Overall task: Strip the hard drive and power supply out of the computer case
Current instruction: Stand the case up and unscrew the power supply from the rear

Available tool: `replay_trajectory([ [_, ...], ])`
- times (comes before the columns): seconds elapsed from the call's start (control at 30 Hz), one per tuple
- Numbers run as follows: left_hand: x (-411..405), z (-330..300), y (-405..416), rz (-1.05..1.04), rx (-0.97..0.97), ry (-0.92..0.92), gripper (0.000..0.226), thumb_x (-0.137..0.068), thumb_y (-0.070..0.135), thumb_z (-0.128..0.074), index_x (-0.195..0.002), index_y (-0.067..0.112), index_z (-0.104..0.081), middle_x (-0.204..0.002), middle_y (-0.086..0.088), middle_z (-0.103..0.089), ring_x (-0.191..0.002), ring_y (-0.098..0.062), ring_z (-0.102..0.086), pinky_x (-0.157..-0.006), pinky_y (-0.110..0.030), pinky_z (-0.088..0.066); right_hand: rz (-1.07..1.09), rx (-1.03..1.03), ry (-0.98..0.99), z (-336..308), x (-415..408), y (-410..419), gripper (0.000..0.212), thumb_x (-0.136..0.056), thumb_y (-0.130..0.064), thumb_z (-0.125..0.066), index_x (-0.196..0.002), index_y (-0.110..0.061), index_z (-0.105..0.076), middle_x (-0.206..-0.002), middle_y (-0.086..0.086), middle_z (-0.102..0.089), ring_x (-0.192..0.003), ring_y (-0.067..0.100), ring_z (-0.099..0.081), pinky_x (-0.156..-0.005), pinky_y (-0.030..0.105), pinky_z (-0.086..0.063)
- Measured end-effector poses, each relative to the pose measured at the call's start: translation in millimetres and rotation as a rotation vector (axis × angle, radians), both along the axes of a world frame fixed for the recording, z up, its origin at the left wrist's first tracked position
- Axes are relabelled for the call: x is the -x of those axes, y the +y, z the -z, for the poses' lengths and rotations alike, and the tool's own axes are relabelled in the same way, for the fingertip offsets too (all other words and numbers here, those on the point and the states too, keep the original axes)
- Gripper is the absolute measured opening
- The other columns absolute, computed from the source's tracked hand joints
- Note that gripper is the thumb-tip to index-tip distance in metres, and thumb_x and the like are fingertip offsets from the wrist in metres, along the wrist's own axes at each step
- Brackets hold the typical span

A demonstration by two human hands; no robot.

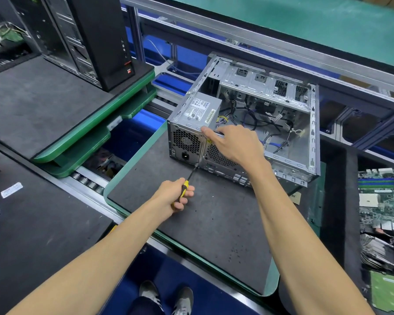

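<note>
From the head camera we are looking down at an open computer case lying on its side on a dark foam pad with a green rim. The case is sitting at the pad's far right corner, and bare pad is stretching toward us and to the left. The power supply is sitting in the case's near left corner, its vented back facing us; loose cables are trailing across the case floor behind it. We cannot make out a hard drive. Our left hand is curling round the yellow handle of a screwdriver, whose tip is touching the back panel at the supply's lower right corner. Our right hand is resting on the case's top edge, its index finger extended and pressing the supply's near upper corner. To the left a black tower is standing on another green-rimmed pad beyond a roller conveyor. At the far right a motherboard is lying flat
</note>
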State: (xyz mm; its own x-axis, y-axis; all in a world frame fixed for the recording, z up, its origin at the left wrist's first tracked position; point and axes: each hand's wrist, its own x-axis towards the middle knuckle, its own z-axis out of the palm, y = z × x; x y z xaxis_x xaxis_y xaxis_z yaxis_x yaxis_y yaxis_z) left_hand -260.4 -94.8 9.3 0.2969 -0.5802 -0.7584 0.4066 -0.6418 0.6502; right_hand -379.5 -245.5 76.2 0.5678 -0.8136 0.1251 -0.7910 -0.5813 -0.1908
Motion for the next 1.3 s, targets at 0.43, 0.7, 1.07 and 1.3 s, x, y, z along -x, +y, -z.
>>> replay_trajectory([
  [0.43,-12.1,15.6,10.4,0.163,0.152,-0.679,0.019,-0.092,0.024,-0.069,-0.089,0.011,-0.055,-0.085,-0.008,-0.074,-0.056,-0.017,-0.061,-0.05,-0.03,-0.051,0.014,-0.002,0.004,-0.2,-0.1,1.0,0.079,-0.09,-0.084,-0.017,-0.086,-0.027,-0.072,-0.07,0.0,-0.059,-0.067,0.029,-0.05,-0.056,0.035,-0.03],
  [0.7,-8.8,4.3,6.6,0.023,0.07,0.025,0.035,-0.108,0.027,-0.04,-0.104,0.002,-0.065,-0.077,-0.01,-0.071,-0.044,-0.011,-0.039,-0.033,-0.017,-0.028,0.012,0.004,0.001,0.1,0.3,0.7,0.079,-0.09,-0.084,-0.019,-0.08,-0.023,-0.069,-0.067,-0.001,-0.059,-0.069,0.031,-0.054,-0.06,0.037,-0.034],
  [1.07,-17.2,8.6,12.9,0.177,0.064,-0.215,0.021,-0.103,0.028,-0.049,-0.101,0.012,-0.064,-0.067,-0.003,-0.06,-0.042,-0.012,-0.037,-0.035,-0.016,-0.024,-0.001,0.025,0.0,0.8,0.2,-0.5,0.085,-0.089,-0.085,-0.017,-0.096,-0.023,-0.075,-0.076,0.004,-0.067,-0.074,0.032,-0.06,-0.062,0.036,-0.033],
  [1.3,-19.5,20.8,31.9,0.589,0.152,-1.068,0.009,-0.096,0.035,-0.058,-0.098,0.03,-0.065,-0.093,0.009,-0.056,-0.087,-0.016,-0.056,-0.073,-0.033,-0.047,-0.007,0.018,-0.008,-0.4,0.2,0.6,0.082,-0.09,-0.084,-0.018,-0.101,-0.027,-0.076,-0.083,0.005,-0.071,-0.073,0.031,-0.057,-0.064,0.036,-0.033],
])
